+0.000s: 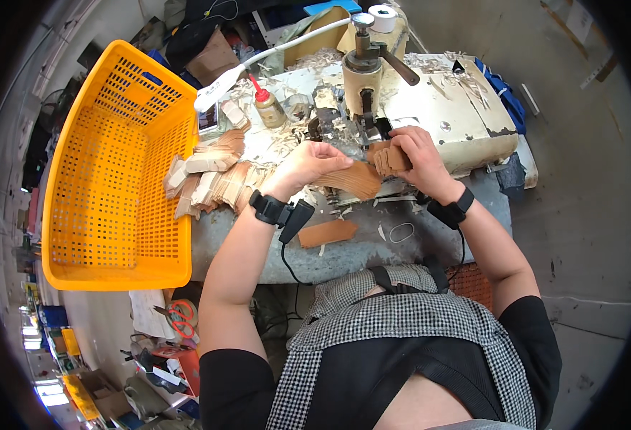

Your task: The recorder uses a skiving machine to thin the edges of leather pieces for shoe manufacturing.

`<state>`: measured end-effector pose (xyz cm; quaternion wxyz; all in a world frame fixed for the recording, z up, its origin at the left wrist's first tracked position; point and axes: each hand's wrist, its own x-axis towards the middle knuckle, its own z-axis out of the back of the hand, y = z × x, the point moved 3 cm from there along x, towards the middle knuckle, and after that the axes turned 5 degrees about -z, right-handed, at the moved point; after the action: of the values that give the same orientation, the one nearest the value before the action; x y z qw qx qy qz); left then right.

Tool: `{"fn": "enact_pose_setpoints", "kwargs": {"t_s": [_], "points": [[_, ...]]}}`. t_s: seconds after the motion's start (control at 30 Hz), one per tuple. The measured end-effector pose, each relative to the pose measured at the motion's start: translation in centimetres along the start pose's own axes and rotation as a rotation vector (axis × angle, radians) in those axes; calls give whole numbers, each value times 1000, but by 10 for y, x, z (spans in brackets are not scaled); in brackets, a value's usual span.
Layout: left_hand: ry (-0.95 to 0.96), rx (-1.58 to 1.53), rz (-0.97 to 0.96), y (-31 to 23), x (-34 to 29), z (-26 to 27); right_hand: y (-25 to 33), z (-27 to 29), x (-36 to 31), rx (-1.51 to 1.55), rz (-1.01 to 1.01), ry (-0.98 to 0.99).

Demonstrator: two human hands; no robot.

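Note:
Brown leather pieces (358, 179), fanned out in a stack, are held between the thumb and fingers of my left hand (307, 166). My right hand (424, 159) grips a smaller stack of leather pieces (391, 159) just in front of the cream machine's upright head (362, 75). The two stacks meet or nearly meet; I cannot tell which. My right fingertips reach close to the machine's working point, which is partly hidden. One single leather piece (328, 233) lies flat on the grey table edge below my hands. Left of my left hand are heaped bundles of leather strips (219, 179).
At the left stands a large yellow plastic basket (115, 278). A bottle with a red nozzle (269, 111) and a white lamp (219, 89) are behind the bundles. Leather shavings cover the machine bed (430, 107). Orange-handled scissors (181, 319) hang low at the left.

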<state>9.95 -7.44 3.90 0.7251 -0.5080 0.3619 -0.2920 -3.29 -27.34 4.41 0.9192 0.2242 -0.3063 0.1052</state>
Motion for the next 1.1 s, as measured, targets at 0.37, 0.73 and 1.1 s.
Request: {"fn": "enact_pose_setpoints", "kwargs": {"t_s": [0.37,0.73,1.1], "points": [[-83,30,85,6,5,5,0,4,-2,71,-68,14],[-17,-133,58,17,2,18,-12,0,-15,168,-206,-10],[38,-113,-13,5,4,2,-7,-1,-7,36,-112,50]]}}
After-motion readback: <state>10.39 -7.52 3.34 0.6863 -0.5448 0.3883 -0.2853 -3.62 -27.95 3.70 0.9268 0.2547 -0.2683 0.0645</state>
